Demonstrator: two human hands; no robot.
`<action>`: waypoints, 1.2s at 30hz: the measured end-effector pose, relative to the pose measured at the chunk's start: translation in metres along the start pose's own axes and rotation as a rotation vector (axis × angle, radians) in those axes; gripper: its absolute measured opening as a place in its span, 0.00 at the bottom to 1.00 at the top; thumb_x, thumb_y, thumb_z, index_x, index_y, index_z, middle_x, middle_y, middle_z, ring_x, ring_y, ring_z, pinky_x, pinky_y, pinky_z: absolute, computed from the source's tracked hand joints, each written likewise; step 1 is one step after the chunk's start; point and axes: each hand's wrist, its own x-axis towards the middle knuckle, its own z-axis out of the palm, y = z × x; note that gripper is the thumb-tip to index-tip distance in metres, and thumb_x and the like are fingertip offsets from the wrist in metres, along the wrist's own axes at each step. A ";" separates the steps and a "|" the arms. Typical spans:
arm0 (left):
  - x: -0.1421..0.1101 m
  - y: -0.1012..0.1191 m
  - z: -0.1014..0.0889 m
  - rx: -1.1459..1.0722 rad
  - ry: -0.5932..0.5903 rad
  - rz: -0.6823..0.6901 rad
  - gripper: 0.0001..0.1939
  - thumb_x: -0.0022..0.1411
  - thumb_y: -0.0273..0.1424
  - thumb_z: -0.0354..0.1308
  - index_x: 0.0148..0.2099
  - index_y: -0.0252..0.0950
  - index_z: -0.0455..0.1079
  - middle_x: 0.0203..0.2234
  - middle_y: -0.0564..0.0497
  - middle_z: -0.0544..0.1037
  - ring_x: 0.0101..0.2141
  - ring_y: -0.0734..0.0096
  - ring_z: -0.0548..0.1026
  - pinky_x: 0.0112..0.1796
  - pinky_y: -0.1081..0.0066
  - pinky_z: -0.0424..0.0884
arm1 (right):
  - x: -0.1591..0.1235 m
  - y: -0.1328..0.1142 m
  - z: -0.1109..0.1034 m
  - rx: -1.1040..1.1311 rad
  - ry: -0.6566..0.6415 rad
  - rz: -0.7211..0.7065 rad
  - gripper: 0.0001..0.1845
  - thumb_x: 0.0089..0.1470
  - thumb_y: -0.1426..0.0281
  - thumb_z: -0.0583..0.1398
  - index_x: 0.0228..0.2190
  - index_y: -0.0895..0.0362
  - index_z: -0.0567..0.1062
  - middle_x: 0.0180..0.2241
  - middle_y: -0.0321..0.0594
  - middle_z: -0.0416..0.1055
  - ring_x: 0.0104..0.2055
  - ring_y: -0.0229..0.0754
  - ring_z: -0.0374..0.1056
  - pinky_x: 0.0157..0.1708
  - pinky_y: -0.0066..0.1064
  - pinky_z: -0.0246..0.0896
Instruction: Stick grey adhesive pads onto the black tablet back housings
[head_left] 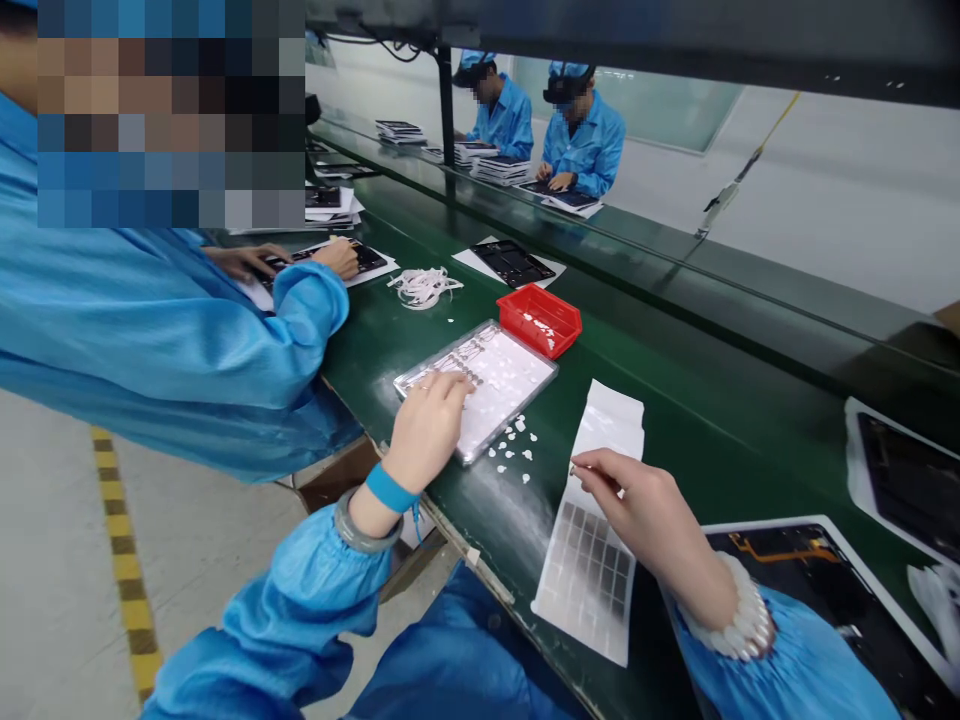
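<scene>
My left hand, wearing a blue wrist strap, reaches over a shallow clear tray. Its fingers are bent and closed at a row of small metallic parts; what lies between the fingertips is hidden. Over a white backing sheet, my right hand has thumb and forefinger pinched together. A tiny piece shows at those fingertips, too small to name. Grey rectangular stickers fill the sheet's nearer part. Small white round tabs lie loose between the tray and the sheet.
A red bin with white bits touches the tray's far side. Dark tablet-like panels lie at the right and beyond. White strips are heaped near a co-worker's sleeve at left. Two people work across the green bench.
</scene>
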 end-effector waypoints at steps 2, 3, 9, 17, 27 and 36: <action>0.004 0.014 0.004 0.087 0.003 0.042 0.16 0.63 0.20 0.44 0.50 0.31 0.67 0.51 0.36 0.67 0.50 0.50 0.65 0.47 0.51 0.64 | -0.010 0.006 -0.011 0.050 -0.041 0.074 0.09 0.59 0.66 0.53 0.32 0.53 0.72 0.30 0.34 0.75 0.31 0.38 0.70 0.32 0.28 0.60; 0.005 0.028 0.005 0.054 -0.005 0.095 0.16 0.63 0.22 0.46 0.52 0.31 0.66 0.53 0.35 0.66 0.52 0.50 0.64 0.48 0.51 0.63 | -0.016 0.008 -0.016 0.086 -0.053 0.115 0.10 0.59 0.66 0.52 0.30 0.53 0.72 0.28 0.33 0.74 0.29 0.37 0.69 0.31 0.27 0.60; -0.006 0.135 0.008 -0.475 -0.264 0.445 0.13 0.69 0.34 0.45 0.39 0.34 0.68 0.31 0.49 0.74 0.35 0.66 0.70 0.38 0.66 0.65 | -0.063 0.021 -0.036 0.337 -0.012 0.286 0.12 0.60 0.63 0.51 0.29 0.55 0.69 0.23 0.32 0.68 0.25 0.33 0.64 0.27 0.24 0.58; -0.011 0.193 0.039 -0.828 -0.521 0.638 0.20 0.71 0.34 0.41 0.29 0.36 0.66 0.22 0.55 0.71 0.26 0.73 0.67 0.31 0.72 0.62 | -0.148 0.052 -0.030 0.748 0.201 0.474 0.14 0.53 0.60 0.59 0.26 0.57 0.71 0.30 0.37 0.65 0.27 0.32 0.62 0.22 0.23 0.62; -0.038 0.212 0.053 -0.552 -0.448 0.879 0.21 0.72 0.37 0.37 0.56 0.32 0.62 0.38 0.46 0.76 0.39 0.63 0.74 0.42 0.64 0.67 | -0.210 0.105 -0.069 0.132 0.501 0.533 0.08 0.57 0.67 0.56 0.28 0.56 0.70 0.32 0.40 0.68 0.39 0.42 0.64 0.43 0.38 0.61; -0.042 0.208 0.059 -0.531 -0.604 0.994 0.12 0.67 0.28 0.47 0.48 0.37 0.69 0.40 0.48 0.76 0.39 0.63 0.73 0.40 0.64 0.68 | -0.223 0.163 -0.084 -0.206 0.112 0.726 0.08 0.51 0.73 0.56 0.24 0.56 0.75 0.34 0.42 0.71 0.43 0.47 0.60 0.47 0.43 0.57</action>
